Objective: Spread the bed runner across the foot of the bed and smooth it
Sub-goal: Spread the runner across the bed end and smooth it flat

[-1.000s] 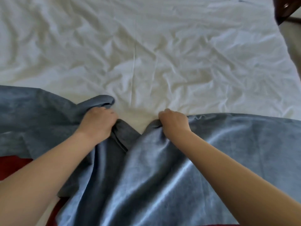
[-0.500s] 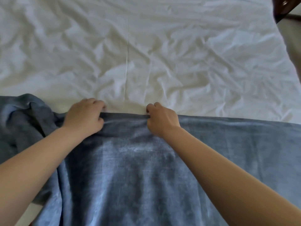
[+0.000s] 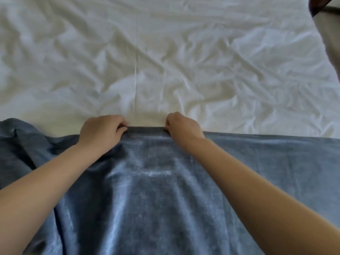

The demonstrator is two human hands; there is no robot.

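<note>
Sheet point(image 3: 165, 52) spreads wide, white and heavily creased, with 1 straight fold line running up its middle. Blue-grey runner point(image 3: 156, 190) lies over its near part: flat toward the right, bunched at the left. Left hand point(image 3: 100, 131) and right hand point(image 3: 182, 127) each pinch the runner's far edge, fingers curled, near each other. Beige floor point(image 3: 329, 43) and dark furniture point(image 3: 316, 4) show upper right.
</note>
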